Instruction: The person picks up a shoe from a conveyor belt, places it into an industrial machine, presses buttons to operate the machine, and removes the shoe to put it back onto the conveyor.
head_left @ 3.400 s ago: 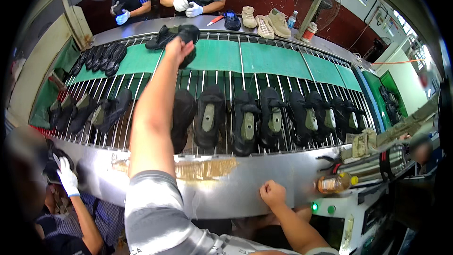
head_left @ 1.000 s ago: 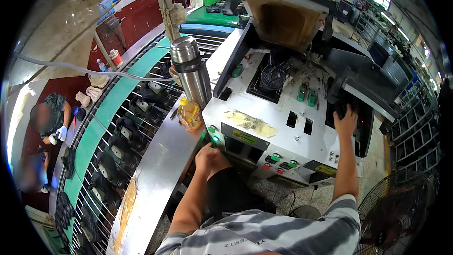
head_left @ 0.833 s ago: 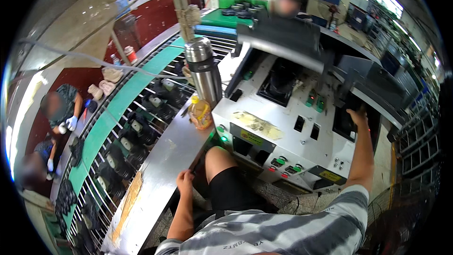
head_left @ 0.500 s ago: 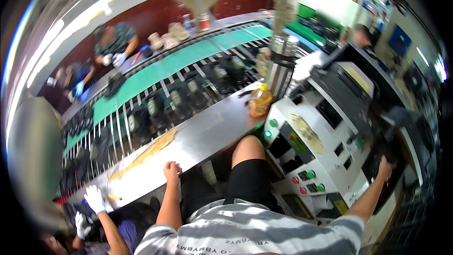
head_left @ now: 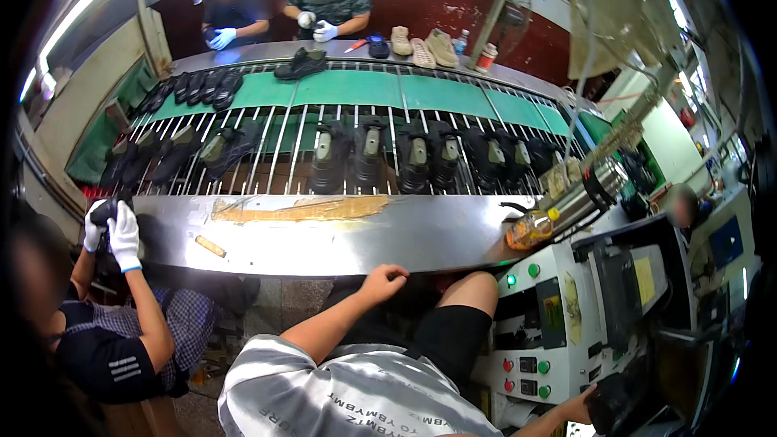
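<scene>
My left hand (head_left: 384,282) hovers at the front edge of the metal table (head_left: 453,235), its fingers loosely curled with nothing visible in them. At the lower right, my right hand (head_left: 579,408) is closed on a dark black shoe (head_left: 617,401), whose outline is partly lost in shadow; some of the fingers are hidden. This hand is beside the white machine (head_left: 526,275), which has green and red buttons. On the rack behind the table stand several black shoes (head_left: 371,158).
A green conveyor belt (head_left: 348,93) runs behind the rack. A yellow-capped bottle (head_left: 530,229) and a steel flask (head_left: 587,194) are at the table's right end. At left, a person's gloved hands (head_left: 123,235) hold a dark shoe. Two more people work across the belt.
My view has swung toward the right, levelling the table and conveyor. My right hand and the dark shoe are now lower, outside the machine's opening. The neighbour's gloved hands have come up with a shoe.
</scene>
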The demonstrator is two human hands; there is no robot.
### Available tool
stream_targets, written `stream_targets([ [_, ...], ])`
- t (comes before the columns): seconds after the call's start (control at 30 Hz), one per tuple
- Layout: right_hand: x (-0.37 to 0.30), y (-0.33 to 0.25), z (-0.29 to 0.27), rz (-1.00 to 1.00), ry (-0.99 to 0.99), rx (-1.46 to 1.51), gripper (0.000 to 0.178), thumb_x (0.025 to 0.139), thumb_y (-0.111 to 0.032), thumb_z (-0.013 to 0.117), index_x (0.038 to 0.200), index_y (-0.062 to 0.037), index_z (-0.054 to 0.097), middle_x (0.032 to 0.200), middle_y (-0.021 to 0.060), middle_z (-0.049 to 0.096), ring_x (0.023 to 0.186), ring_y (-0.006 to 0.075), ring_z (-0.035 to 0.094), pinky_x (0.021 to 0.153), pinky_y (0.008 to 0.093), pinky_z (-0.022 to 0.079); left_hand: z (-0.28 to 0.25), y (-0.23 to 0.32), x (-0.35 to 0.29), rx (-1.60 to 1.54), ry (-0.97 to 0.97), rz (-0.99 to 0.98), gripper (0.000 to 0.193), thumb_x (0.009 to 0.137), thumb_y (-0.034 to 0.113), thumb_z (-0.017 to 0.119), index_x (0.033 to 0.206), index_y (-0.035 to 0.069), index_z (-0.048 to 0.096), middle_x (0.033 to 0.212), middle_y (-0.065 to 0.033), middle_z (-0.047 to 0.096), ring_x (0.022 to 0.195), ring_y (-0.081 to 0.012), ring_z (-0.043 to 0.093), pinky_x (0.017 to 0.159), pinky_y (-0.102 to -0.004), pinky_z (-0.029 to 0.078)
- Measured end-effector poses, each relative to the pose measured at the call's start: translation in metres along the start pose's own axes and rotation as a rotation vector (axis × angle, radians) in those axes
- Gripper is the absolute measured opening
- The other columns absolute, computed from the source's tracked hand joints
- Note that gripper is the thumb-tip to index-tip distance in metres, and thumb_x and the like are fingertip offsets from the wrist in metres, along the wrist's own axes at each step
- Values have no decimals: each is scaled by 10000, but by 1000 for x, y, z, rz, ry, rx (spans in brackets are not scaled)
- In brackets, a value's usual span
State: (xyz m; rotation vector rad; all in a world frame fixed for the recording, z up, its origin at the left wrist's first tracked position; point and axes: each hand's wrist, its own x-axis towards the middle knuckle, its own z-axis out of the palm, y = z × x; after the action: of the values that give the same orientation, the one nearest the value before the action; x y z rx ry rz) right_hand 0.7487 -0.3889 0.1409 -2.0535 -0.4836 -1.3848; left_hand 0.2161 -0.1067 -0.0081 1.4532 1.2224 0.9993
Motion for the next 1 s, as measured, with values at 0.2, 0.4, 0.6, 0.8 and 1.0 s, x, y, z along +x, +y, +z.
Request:
stream_targets([
  [0.2,-43,-177,29,723,-740,1544,445,845,-180,654,1217,51,574,1238,152,603,1073,269,590,956,378,471,11,66,-10,-480,-429,23,489,902,125,653,1351,27,488,1245,-119,604,1185,-192,551,1023,-343,431],
  [0.4,-123,-393,-32,380,-1927,1911,672,706,-172,699,1314,27,495,1242,149,579,1117,300,583,1003,413,446,-20,102,-10,-1040,-282,191,894,763,317,796,1459,17,323,1457,-167,416,1321,-268,443,1114,-406,343],
  [0.6,-109,-514,-114,-873,-1655,1773,429,742,-155,758,1141,-47,640,1262,169,573,1181,326,546,997,381,425,-175,75,-40,-1232,522,181,682,713,335,756,1264,2,532,1182,-126,624,1025,-258,637,923,-400,529],
  [0.8,-174,-512,-47,-689,-1762,1618,321,748,-150,744,1044,-50,669,1167,135,615,1095,287,582,926,357,459,-276,-18,-96,-81,1039,11,628,686,89,816,1227,-45,527,1135,-132,634,1016,-224,623,910,-354,497],
  [1.0,-253,-510,27,-579,-1673,1300,197,764,-134,693,942,-57,661,894,83,620,785,228,591,715,340,493,-273,-16,-40,463,1058,-214,730,619,264,805,1233,35,485,1103,-202,619,1020,-374,612,883,-421,487],
])
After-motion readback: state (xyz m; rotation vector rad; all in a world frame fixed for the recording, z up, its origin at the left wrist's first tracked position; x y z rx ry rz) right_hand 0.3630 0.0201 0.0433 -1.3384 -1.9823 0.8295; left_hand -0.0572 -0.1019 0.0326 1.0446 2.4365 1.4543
